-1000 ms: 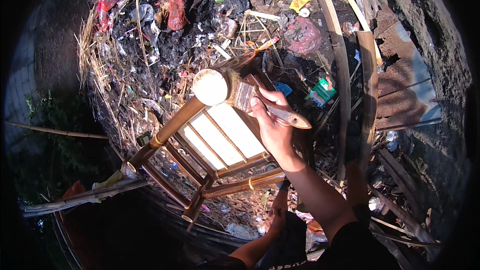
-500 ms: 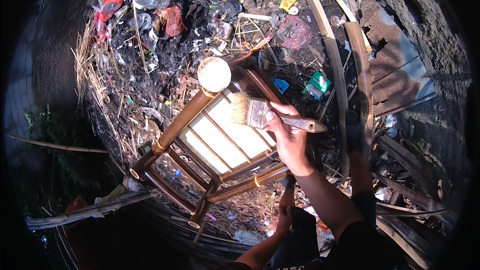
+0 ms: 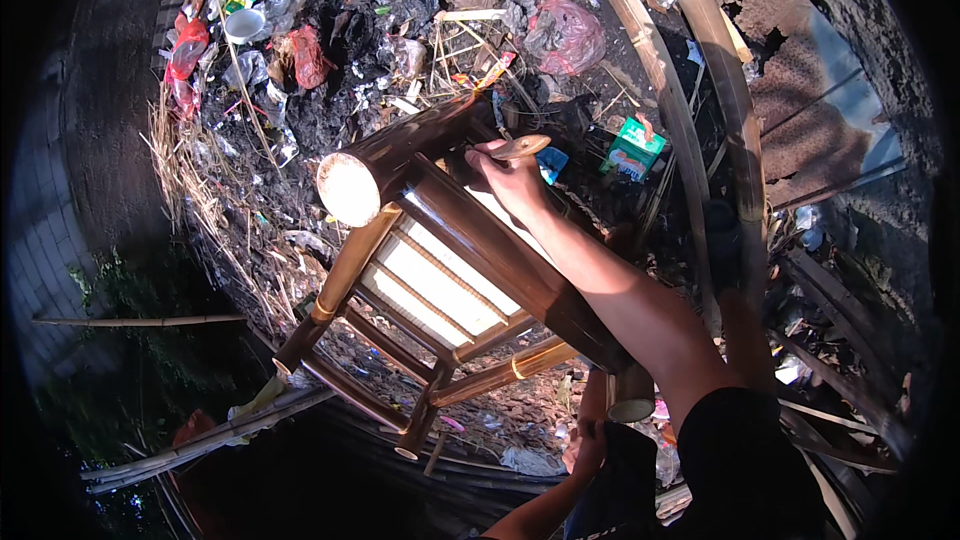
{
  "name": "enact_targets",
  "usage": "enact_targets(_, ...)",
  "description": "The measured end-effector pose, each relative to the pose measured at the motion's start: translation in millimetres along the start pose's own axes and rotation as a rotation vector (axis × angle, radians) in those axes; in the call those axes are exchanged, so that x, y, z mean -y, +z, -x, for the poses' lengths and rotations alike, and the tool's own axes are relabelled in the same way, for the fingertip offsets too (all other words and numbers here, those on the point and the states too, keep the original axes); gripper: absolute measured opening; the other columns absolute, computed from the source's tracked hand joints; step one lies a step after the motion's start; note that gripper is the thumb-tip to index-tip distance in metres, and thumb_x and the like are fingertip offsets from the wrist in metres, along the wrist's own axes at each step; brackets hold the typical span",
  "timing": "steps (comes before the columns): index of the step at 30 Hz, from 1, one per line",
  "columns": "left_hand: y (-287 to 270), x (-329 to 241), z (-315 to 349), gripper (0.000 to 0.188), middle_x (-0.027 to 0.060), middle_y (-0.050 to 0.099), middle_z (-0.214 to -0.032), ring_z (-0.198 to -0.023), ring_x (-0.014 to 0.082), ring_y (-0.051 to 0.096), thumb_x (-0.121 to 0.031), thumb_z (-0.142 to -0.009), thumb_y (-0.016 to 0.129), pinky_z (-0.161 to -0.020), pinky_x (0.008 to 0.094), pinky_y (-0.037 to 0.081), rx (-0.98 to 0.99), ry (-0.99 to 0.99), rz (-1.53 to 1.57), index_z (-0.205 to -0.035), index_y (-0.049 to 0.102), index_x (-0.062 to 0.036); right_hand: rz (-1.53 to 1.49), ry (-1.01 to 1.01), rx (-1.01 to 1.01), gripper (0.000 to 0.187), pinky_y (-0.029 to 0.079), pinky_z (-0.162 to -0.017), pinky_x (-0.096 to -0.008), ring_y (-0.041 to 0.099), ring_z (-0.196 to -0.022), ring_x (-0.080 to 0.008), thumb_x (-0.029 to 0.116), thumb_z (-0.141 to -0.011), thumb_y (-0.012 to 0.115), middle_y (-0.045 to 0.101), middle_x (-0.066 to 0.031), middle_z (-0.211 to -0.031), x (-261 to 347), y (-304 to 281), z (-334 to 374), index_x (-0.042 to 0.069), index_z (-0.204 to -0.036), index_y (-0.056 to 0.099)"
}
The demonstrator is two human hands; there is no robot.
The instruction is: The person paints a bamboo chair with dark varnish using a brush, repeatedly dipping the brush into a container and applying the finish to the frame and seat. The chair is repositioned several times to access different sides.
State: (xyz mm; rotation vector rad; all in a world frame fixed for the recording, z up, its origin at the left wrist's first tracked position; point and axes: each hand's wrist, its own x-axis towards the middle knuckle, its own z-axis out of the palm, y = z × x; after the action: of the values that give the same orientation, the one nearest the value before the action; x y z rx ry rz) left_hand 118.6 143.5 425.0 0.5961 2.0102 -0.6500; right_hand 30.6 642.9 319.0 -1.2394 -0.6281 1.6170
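A brown bamboo frame (image 3: 345, 265), like a piece of furniture, stands tilted before me. Pale panel (image 3: 430, 285) sections with thin dark strips fill its middle. Thick dark bamboo poles (image 3: 500, 245) cross its near and upper sides, one showing a pale cut end. At the upper pole my right hand (image 3: 508, 178) is closed round a paintbrush (image 3: 522, 147). The wooden handle points right; its bristles are hidden. Low in view, my left hand (image 3: 583, 448) is beside my lower leg and below the frame. Its fingers are too unclear to make out.
Litter covers the dark ground, including a red plastic bag (image 3: 565, 35), a green packet (image 3: 633, 150) and a white cup (image 3: 244, 26). Long split bamboo (image 3: 660, 80) and a rusty metal sheet (image 3: 815, 90) lie at the right. Bamboo poles (image 3: 210, 440) run at the lower left.
My right hand has moved the paintbrush up and left, from over the pale panel to the upper pole. The frame has turned, bringing a thick dark pole across the panel.
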Motion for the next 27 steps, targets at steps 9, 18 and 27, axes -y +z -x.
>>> enact_targets(9,0,-14,-5,0.052,0.0189,0.061,-0.123,-0.1,0.0468,0.066,-0.064,-0.097,0.039,-0.084,0.0571,0.05,0.129,-0.1,0.016,-0.127,0.049,-0.0234,-0.551,0.154,0.254,0.035,0.056,-0.085,-0.0313,0.064,-0.099,-0.0129,0.016,-0.097,0.067,0.067,-0.0043,-0.115,75,-20,1,0.006,-0.129,0.06)
enact_targets(18,-9,-22,-17,0.051,0.0182,0.061,-0.124,-0.103,0.045,0.066,-0.062,-0.097,0.041,-0.087,0.0555,0.05,0.113,-0.035,-0.059,-0.13,0.047,-0.0234,-0.328,0.113,0.287,0.027,0.054,-0.087,-0.0268,0.061,-0.102,-0.0086,0.01,-0.097,0.066,0.065,-0.0022,-0.114,40,-30,1,0.007,-0.124,0.061)
enact_targets(27,65,51,-30,0.054,0.0181,0.06,-0.123,-0.107,0.0431,0.065,-0.053,-0.093,0.055,-0.087,0.0522,0.052,0.085,0.079,-0.038,-0.133,0.042,-0.019,0.127,-0.149,0.173,0.024,0.054,-0.082,-0.0292,0.067,-0.092,-0.014,0.014,-0.091,0.074,0.073,-0.0082,-0.1,7,-31,-83,0.002,-0.11,0.069)
